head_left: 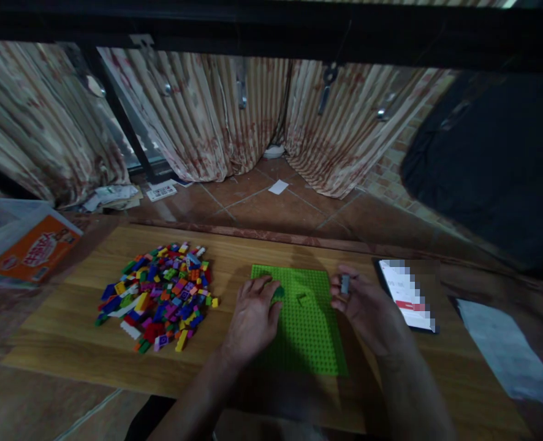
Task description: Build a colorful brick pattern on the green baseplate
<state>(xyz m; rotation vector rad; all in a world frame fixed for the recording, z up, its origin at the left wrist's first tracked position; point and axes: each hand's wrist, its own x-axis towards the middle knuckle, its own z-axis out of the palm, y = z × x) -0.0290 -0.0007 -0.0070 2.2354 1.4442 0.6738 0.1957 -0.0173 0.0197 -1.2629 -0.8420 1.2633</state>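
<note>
A bright green studded baseplate [320,337] lies flat on the wooden table. My left hand [253,315] is over its left edge, with a dark green toy brick [278,293] between thumb and fingers. To the right of the baseplate, my right hand [370,309] holds a small grey toy brick [345,283] at its fingertips. A small green angled piece [302,299] rests on the baseplate between the two hands. Left of my left hand is a heap of mixed coloured toy bricks [161,294].
On the table's right side lies a phone or tablet [402,294] with a lit screen. A paper sheet or plastic bag [505,349] sits at the far right. A clear container with an orange label [35,248] stands at the left. Curtains [235,122] hang behind the table [69,343].
</note>
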